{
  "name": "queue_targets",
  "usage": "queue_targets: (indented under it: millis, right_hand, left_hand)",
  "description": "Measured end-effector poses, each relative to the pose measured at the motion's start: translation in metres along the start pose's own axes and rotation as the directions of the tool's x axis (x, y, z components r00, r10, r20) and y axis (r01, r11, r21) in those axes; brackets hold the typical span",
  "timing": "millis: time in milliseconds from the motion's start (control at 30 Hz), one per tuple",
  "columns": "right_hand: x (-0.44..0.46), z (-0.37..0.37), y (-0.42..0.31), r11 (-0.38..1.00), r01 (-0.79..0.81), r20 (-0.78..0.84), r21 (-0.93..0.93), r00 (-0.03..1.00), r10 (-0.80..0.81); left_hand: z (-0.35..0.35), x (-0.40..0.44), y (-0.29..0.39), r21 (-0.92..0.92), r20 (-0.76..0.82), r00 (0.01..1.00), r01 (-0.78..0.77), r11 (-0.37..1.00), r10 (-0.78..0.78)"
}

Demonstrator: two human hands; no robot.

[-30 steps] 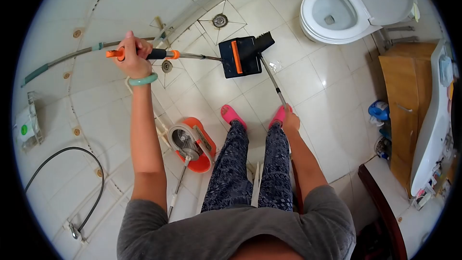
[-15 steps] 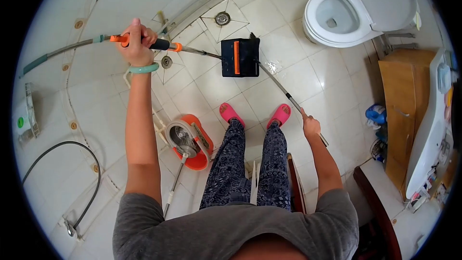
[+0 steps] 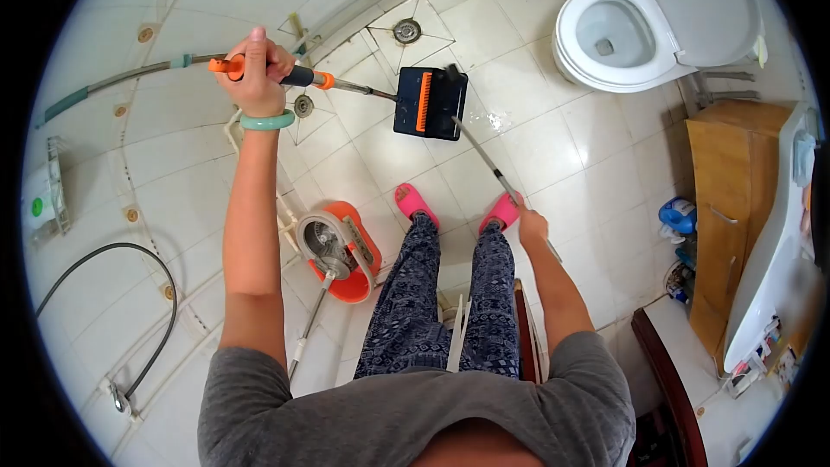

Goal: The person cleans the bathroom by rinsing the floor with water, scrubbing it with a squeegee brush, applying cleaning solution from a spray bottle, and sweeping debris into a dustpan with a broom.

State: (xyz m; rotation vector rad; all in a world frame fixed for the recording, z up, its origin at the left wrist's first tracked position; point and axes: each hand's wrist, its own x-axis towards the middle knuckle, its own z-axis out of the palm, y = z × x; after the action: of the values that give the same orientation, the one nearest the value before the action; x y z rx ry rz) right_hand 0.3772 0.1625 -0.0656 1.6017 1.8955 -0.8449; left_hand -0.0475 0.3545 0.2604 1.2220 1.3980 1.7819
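Observation:
My left hand point(image 3: 256, 78), a green bangle at its wrist, is closed around the black-and-orange grip of a long-handled dustpan. The dustpan's black pan point(image 3: 443, 105), with an orange comb strip point(image 3: 424, 102), rests on the tiled floor ahead of my feet. In my right hand point(image 3: 532, 227) is the metal pole of a broom point(image 3: 486, 158), slanting down toward the pan's right side. A small dark piece point(image 3: 452, 73) shows at the pan's far edge, perhaps part of the broom head; most of that head cannot be made out.
A toilet point(image 3: 612, 35) with raised lid stands at the far right. Left of my legs is an orange mop bucket point(image 3: 350, 290) with a mop in it. A wooden cabinet point(image 3: 726, 199) lines the right side. Floor drains point(image 3: 406, 31) sit near the wall; wet spots point(image 3: 497, 118) glisten beside the pan.
My right hand has moved left, toward my right slipper, bringing the broom pole along. The broom's lower end has shifted left at the pan. My left hand and the dustpan have barely moved.

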Motion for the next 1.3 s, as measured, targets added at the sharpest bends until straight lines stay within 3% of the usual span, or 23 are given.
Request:
queue_targets:
  millis: [167, 300, 400, 500, 567, 633, 767, 933, 1100, 1233, 1300]
  right_hand:
    - [-0.023, -0.011, 0.056, 0.992, -0.091, -0.018, -0.088, 0.996, 0.089]
    - [-0.013, 0.0, 0.056, 0.993, -0.051, -0.06, -0.106, 0.997, 0.045]
    - [-0.009, 0.013, 0.029, 0.998, -0.04, -0.134, -0.047, 0.99, 0.033]
    - [-0.022, -0.001, -0.003, 0.999, -0.031, -0.057, 0.013, 0.998, 0.031]
    - [-0.036, -0.007, -0.01, 0.996, -0.032, -0.1, 0.085, 0.994, 0.041]
    - [-0.062, -0.031, -0.017, 0.963, -0.07, -0.084, 0.259, 0.992, 0.095]
    - [-0.109, -0.041, -0.008, 0.954, -0.131, -0.078, 0.269, 0.985, 0.157]
    - [-0.135, -0.052, -0.027, 0.941, -0.055, -0.166, 0.335, 0.979, 0.117]
    - [-0.11, -0.046, -0.084, 0.973, -0.064, -0.145, 0.222, 0.985, 0.098]
    - [-0.084, -0.031, -0.118, 0.981, -0.114, -0.112, 0.158, 0.985, 0.132]
    - [-0.084, -0.022, -0.133, 0.958, -0.175, -0.099, 0.229, 0.974, 0.202]
  left_hand:
    - [-0.007, 0.004, 0.0, -0.036, 0.011, 1.0, 0.024, 0.999, -0.024]
    - [-0.004, 0.007, -0.002, -0.045, 0.004, 1.0, 0.02, 0.999, -0.02]
    - [-0.005, 0.007, -0.004, -0.028, 0.013, 1.0, 0.019, 0.999, -0.019]
    - [-0.007, 0.012, -0.01, -0.025, 0.042, 0.999, 0.009, 1.0, -0.008]
    - [-0.008, 0.018, -0.009, -0.021, -0.008, 0.999, 0.038, 0.999, -0.038]
    - [-0.007, 0.021, -0.01, -0.001, -0.03, 0.999, 0.013, 1.0, -0.013]
    - [-0.008, 0.024, -0.015, 0.021, -0.113, 0.993, 0.041, 0.999, -0.038]
    - [-0.008, 0.028, -0.014, 0.042, -0.132, 0.991, 0.035, 0.998, -0.029]
    - [-0.016, 0.025, -0.009, 0.083, -0.323, 0.946, 0.052, 0.995, -0.023]
    - [-0.025, 0.024, -0.013, 0.091, -0.315, 0.949, 0.028, 0.995, 0.002]
    - [-0.027, 0.023, -0.014, 0.108, -0.246, 0.969, 0.002, 0.994, 0.025]
